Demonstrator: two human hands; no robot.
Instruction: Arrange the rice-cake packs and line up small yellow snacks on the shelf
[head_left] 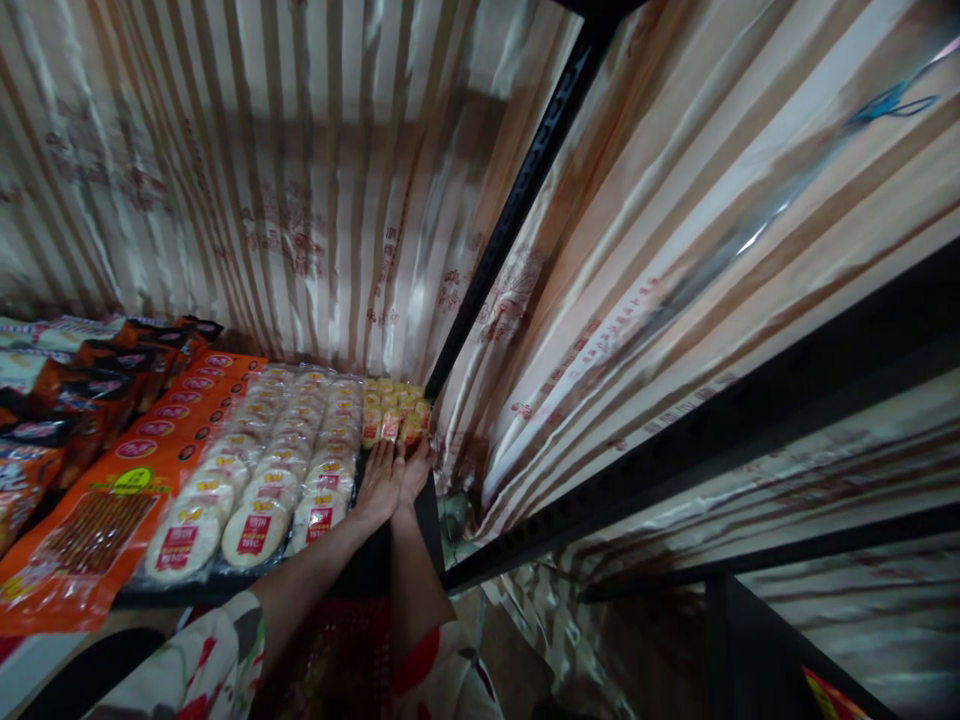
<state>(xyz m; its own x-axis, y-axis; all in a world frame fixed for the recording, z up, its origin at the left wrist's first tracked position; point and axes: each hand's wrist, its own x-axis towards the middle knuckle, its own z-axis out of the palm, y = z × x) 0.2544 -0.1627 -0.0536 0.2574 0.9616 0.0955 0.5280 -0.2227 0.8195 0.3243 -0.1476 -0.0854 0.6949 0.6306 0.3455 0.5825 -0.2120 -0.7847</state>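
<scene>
At the shelf's corner, several small yellow wrapped snacks (pixel 394 398) stand in short rows. My left hand (pixel 381 482) reaches to their front with its fingers stretched out against the nearest packs. Beside it, and partly overlapped by it, my right hand (pixel 415 472) touches the front packs at the right end. Its fingers look extended too, though some are hidden. Just left of my hands lie long rows of round white rice crackers (pixel 259 525) in clear wrappers with red labels.
Left of the crackers lie a large orange snack pack (pixel 112 510) with brown sticks showing and several dark-orange bags (pixel 101 390). A black upright post (pixel 517 200) rises at the corner. Striped plastic sheeting (pixel 300 180) hangs behind; a black shelf beam (pixel 675 430) runs right.
</scene>
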